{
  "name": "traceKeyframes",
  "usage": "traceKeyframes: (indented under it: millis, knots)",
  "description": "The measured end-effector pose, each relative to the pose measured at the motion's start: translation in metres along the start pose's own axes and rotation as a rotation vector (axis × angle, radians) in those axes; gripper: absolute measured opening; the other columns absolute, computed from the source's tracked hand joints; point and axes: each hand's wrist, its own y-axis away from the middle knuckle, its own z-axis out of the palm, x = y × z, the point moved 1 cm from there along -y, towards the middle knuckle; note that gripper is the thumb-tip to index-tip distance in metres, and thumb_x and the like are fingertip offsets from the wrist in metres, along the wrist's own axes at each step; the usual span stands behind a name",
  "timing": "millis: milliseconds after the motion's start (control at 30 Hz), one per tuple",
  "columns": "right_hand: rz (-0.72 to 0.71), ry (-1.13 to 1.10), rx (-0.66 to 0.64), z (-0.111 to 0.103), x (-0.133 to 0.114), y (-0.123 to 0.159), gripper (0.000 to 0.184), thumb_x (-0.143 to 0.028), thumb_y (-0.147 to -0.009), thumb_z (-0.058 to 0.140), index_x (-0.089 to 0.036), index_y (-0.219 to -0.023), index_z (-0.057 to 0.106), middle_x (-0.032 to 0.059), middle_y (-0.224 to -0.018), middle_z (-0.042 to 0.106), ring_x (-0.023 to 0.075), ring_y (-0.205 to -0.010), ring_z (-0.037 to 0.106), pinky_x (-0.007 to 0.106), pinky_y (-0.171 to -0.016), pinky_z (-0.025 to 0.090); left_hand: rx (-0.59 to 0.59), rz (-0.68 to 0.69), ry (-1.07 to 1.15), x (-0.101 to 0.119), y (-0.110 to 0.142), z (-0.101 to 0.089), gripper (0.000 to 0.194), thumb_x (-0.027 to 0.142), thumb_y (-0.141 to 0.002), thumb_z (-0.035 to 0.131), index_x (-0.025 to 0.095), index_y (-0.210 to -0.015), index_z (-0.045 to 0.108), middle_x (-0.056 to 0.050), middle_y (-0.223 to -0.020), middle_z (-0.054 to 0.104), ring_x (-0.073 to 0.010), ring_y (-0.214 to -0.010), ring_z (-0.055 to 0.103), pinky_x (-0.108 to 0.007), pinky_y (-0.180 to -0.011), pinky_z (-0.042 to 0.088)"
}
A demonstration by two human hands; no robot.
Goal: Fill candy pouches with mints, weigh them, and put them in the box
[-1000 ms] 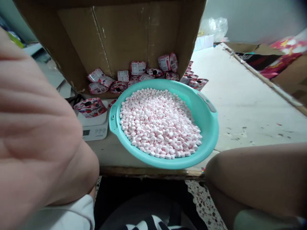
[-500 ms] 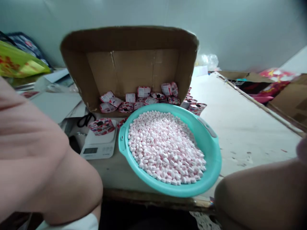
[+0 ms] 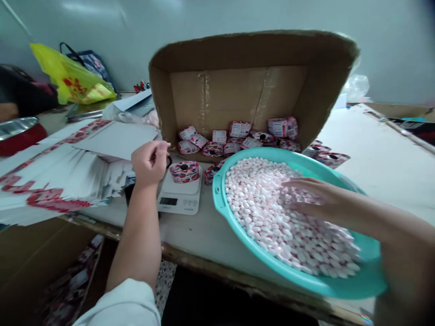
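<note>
A turquoise basin (image 3: 234,226) holds a heap of pale pink and white tablet candies (image 3: 272,213). My right hand (image 3: 311,197) reaches into this heap from the right, fingers stretched out and apart, slightly blurred. My left hand (image 3: 150,162) is closed in a fist, held up just left of a white kitchen scale (image 3: 178,199); what its fingers hold, if anything, is hidden. On the scale stands a red and white printed packet (image 3: 184,172) with a dark hole at its top. Part of a second packet (image 3: 211,174) shows between scale and basin.
Behind the basin, a cardboard box (image 3: 234,93) lies on its side with several packets inside. White printed sheets (image 3: 84,167) are stacked at left, near a yellow bag (image 3: 70,77). Below the table edge, a carton (image 3: 37,253) holds more packets. A person's arm (image 3: 9,111) shows far left.
The view has swung left, bringing the sheets and lower carton into sight. My left hand now shows as a fist by the scale. My right hand has come into the candies.
</note>
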Motion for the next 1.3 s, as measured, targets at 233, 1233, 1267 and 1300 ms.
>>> traceKeyframes:
  millis: [233,1233,1267,1300]
  knots:
    - [0.088,-0.212,-0.191,-0.001,-0.002,0.006,0.048,-0.059,-0.079,0.061,-0.036,-0.121,0.069,0.0053,-0.138,0.066,0.0314,-0.122,0.065,0.038,-0.093,0.062,-0.011,0.045,0.004,-0.015,-0.008,-0.009,0.043,0.050,-0.099,0.045,0.021,-0.083,0.072,-0.003,-0.068,0.067,-0.0159,-0.067,0.064,-0.028,-0.070,0.049]
    - [-0.035,0.062,0.136,-0.031,-0.062,-0.009,0.015,-0.041,-0.086,0.061,-0.035,-0.086,0.074,0.0037,-0.094,0.078,0.0230,-0.079,0.071,0.040,-0.075,0.055,-0.218,-0.038,-0.029,-0.040,-0.012,0.005,0.035,0.044,-0.095,0.052,0.018,-0.078,0.067,-0.003,-0.073,0.066,-0.0169,-0.069,0.057,-0.030,-0.067,0.041]
    - [-0.144,0.115,0.124,-0.032,-0.076,-0.014,0.018,-0.038,-0.089,0.057,-0.033,-0.088,0.074,0.0042,-0.094,0.078,0.0225,-0.079,0.071,0.039,-0.074,0.054,-0.233,-0.043,-0.027,-0.041,-0.011,0.006,0.035,0.045,-0.095,0.051,0.018,-0.079,0.067,-0.002,-0.073,0.066,-0.0170,-0.069,0.056,-0.030,-0.067,0.040]
    - [-0.260,0.157,0.105,-0.033,-0.091,-0.020,0.022,-0.034,-0.092,0.053,-0.032,-0.090,0.074,0.0048,-0.095,0.078,0.0220,-0.080,0.070,0.038,-0.075,0.053,-0.247,-0.047,-0.030,-0.041,-0.011,0.008,0.035,0.046,-0.095,0.050,0.018,-0.080,0.067,-0.002,-0.072,0.065,-0.0170,-0.069,0.056,-0.030,-0.066,0.039]
